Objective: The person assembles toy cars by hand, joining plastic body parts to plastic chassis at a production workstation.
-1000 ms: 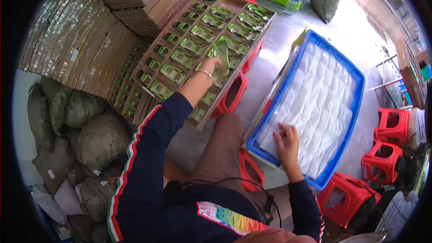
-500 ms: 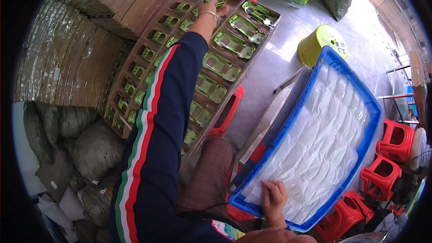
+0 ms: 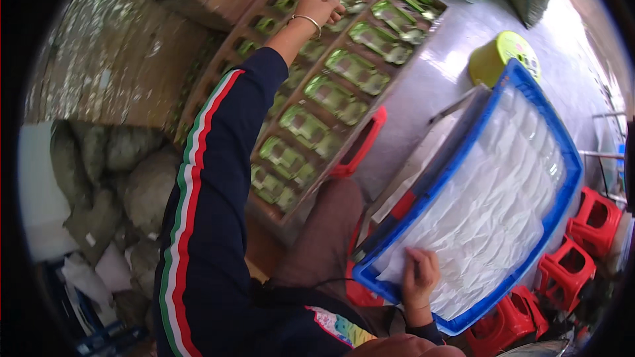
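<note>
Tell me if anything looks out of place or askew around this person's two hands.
Nothing looks spilled or damaged. The blue plastic crate of white packets sits tilted on red plastic stools, under the right hand. The left hand reaches into the brown compartment tray of green packets.

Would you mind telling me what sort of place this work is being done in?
Probably a small packing workshop or storeroom: a wooden tray of green packets sits on red stools, a blue crate holds white pouches, and flattened cartons and full sacks stand alongside.
</note>
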`<action>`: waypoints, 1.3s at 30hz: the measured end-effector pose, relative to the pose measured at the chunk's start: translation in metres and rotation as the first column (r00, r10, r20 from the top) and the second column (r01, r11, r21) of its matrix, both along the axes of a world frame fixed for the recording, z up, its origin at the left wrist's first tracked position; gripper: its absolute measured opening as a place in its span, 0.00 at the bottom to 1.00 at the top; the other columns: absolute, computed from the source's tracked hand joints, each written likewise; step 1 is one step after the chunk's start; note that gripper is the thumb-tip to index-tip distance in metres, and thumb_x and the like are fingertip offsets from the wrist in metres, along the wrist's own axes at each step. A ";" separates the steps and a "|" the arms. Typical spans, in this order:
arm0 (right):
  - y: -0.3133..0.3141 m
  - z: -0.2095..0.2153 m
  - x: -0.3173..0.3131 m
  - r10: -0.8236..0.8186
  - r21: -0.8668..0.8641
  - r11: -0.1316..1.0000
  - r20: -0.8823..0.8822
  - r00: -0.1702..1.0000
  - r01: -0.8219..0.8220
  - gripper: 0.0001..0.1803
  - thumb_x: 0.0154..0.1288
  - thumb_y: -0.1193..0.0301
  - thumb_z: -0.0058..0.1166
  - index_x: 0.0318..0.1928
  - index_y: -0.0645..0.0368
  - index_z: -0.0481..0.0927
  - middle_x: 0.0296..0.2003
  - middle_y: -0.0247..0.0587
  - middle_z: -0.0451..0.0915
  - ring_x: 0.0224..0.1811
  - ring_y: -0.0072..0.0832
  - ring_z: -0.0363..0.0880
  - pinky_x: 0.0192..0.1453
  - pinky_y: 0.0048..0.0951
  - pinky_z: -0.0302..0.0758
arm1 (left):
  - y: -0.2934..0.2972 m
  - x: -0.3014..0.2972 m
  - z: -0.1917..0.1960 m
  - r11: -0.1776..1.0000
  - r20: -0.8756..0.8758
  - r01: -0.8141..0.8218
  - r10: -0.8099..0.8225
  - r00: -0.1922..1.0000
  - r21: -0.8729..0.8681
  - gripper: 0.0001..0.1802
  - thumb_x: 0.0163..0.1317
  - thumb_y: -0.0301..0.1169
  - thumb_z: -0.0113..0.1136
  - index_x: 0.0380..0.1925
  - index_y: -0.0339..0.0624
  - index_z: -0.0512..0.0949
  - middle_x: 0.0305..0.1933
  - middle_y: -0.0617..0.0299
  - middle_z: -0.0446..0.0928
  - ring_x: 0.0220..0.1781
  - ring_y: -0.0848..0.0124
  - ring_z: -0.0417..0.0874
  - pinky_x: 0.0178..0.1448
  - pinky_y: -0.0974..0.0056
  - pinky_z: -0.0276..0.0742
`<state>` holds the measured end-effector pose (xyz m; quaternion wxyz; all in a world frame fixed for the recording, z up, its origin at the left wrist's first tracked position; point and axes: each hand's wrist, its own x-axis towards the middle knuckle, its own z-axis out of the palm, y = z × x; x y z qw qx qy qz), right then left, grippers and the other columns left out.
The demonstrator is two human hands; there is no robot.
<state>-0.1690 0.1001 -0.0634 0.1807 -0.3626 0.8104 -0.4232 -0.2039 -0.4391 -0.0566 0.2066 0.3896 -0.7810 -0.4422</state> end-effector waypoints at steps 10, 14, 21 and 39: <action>-0.001 0.002 0.009 0.005 -0.034 0.999 -0.079 0.997 -0.008 0.06 0.58 0.83 0.53 0.37 0.65 0.80 0.30 0.46 0.77 0.33 0.38 0.77 0.39 0.31 0.72 | 0.038 0.359 0.032 0.970 0.479 -0.233 0.236 0.845 -0.067 0.17 0.64 0.32 0.57 0.53 0.44 0.78 0.41 0.59 0.84 0.37 0.73 0.84 0.41 0.65 0.80; -0.002 0.006 0.018 -0.004 -0.058 0.998 -0.053 0.999 0.001 0.05 0.61 0.82 0.52 0.37 0.66 0.80 0.30 0.44 0.76 0.32 0.31 0.76 0.39 0.27 0.71 | 0.053 0.443 0.009 0.940 0.588 -0.082 0.273 0.761 -0.330 0.15 0.64 0.29 0.53 0.50 0.43 0.79 0.44 0.54 0.83 0.41 0.62 0.84 0.46 0.58 0.79; 0.014 0.024 0.025 -0.079 -0.063 0.995 -0.096 0.992 0.073 0.07 0.62 0.81 0.52 0.40 0.65 0.81 0.36 0.43 0.79 0.39 0.32 0.79 0.45 0.27 0.73 | 0.026 0.414 -0.030 0.869 0.624 -0.024 0.374 0.686 -0.494 0.21 0.58 0.39 0.59 0.52 0.46 0.78 0.53 0.50 0.79 0.54 0.53 0.79 0.57 0.52 0.74; 0.042 0.068 0.066 -0.195 -0.077 0.977 0.070 0.978 0.200 0.05 0.63 0.78 0.55 0.39 0.63 0.82 0.32 0.38 0.79 0.30 0.21 0.79 0.34 0.21 0.72 | -0.034 0.379 -0.072 0.724 0.745 -0.548 0.619 0.248 -0.419 0.42 0.58 0.65 0.50 0.60 0.43 0.72 0.69 0.51 0.63 0.72 0.54 0.60 0.72 0.46 0.52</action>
